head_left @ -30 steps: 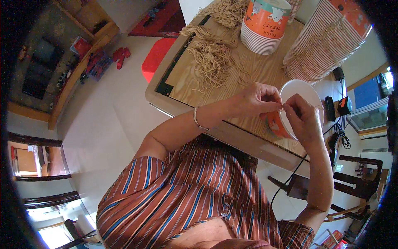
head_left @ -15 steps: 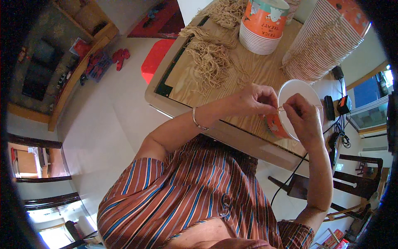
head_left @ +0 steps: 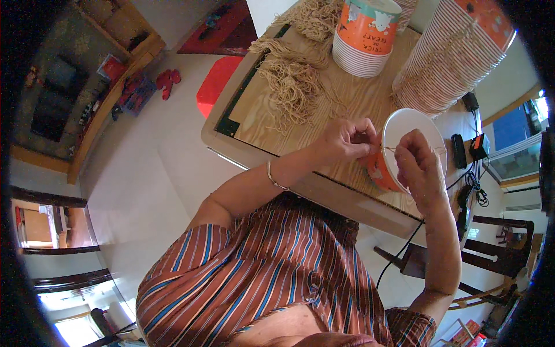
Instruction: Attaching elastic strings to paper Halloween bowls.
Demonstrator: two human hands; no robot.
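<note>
My left hand (head_left: 350, 139) has thumb and forefinger pinched together on one end of a thin, tan, twisted string (head_left: 388, 148), the other fingers curled loosely behind. My right hand (head_left: 421, 165) grips the same string between thumb and fingertips, so a short stretch of it spans the gap between my two hands. A little loop of it shows past the far side of my right hand too (how it runs under my palm, I can't tell).

Both hands are at the round paper tub with an orange printed wall and white inside (head_left: 381, 175), which sits near the edge of the wood-grain tabletop (head_left: 367, 101); my right hand is over its mouth, my left just beside its rim.

Farther off, left of the tubs, lies a tangled heap of tan strings (head_left: 292, 87). Beyond my left hand is a short stack of orange-and-white paper tubs (head_left: 361, 61), and to its right a tall, slanting column of nested white-rimmed tubs (head_left: 445, 69), with loose strands draped down its side.
</note>
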